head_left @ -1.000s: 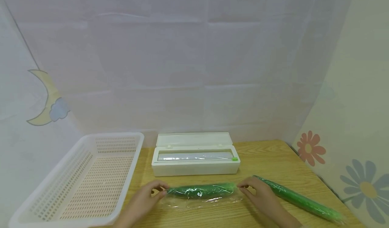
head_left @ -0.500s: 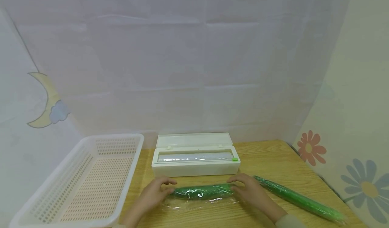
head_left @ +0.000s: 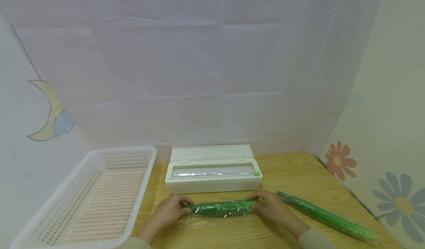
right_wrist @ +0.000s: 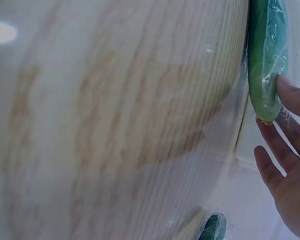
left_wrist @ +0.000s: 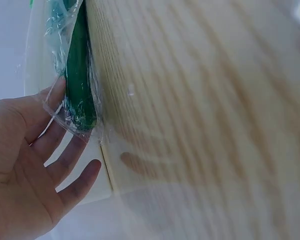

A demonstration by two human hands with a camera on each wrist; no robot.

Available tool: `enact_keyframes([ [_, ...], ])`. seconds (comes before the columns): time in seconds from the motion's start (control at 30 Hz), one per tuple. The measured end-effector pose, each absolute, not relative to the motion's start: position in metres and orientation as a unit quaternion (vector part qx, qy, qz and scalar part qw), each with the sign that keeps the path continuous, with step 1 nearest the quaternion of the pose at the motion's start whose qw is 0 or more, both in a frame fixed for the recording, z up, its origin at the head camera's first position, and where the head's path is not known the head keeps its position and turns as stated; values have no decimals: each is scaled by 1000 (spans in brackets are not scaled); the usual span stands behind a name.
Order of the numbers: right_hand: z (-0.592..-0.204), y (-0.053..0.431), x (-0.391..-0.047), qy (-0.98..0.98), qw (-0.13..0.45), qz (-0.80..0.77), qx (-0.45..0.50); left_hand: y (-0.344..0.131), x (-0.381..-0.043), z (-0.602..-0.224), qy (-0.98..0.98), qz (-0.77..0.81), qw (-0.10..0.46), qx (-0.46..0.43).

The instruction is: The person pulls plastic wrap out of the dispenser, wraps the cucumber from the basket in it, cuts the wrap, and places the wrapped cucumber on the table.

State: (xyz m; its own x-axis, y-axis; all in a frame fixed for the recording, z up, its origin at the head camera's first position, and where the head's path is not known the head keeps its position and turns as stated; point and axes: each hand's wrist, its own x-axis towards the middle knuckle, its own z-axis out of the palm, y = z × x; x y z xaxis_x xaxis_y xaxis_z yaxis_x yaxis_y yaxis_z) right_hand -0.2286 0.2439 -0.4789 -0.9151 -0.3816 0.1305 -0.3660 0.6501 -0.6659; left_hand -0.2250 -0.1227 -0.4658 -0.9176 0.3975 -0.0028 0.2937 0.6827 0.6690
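Note:
A green cucumber [head_left: 225,208] lies across the front of the table, with clear plastic wrap [head_left: 199,222] around it and a loose edge of film toward the person. My left hand [head_left: 171,209] holds its dark left end; in the left wrist view the thumb lies against the film on the cucumber [left_wrist: 80,75] and the fingers reach behind. At the paler right end, my right hand [head_left: 270,207] grips with thumb on top of the film, and the right wrist view shows its fingers [right_wrist: 277,145] spread below the cucumber's tip [right_wrist: 264,107].
Behind the cucumber stands a white wrap dispenser [head_left: 214,185], lid raised, with a film roll [head_left: 212,171] and a green slider [head_left: 256,173]. A second wrapped cucumber [head_left: 327,217] lies slanted at the right. The white plastic basket [head_left: 138,201] takes up the left side.
Both hands have moved inward from pinching the film at the sides to holding the cucumber's ends. The cucumber has turned in the film, and less loose film spreads in front.

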Motion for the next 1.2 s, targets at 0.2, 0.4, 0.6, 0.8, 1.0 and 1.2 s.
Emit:
enact_keyframes([
  [0.2, -479, 246, -231, 899, 31, -379, -217, -122, -230, -467, 916, 347, 63, 193],
  [0.4, -479, 246, -234, 898, 43, -375, -226, -123, -232, -468, 916, 346, 69, 193],
  [0.6, -478, 244, -235, 905, 48, -361, -221, -123, -231, -466, 915, 348, 67, 192],
  [0.8, -477, 243, -235, 907, 46, -352, -224, -121, -230, -467, 914, 351, 66, 192],
  [1.0, -474, 243, -235, 900, 54, -362, -235, -118, -229, -465, 920, 342, 64, 181],
  [1.2, -473, 246, -235, 894, 70, -369, -243, -119, -230, -465, 920, 338, 65, 189],
])
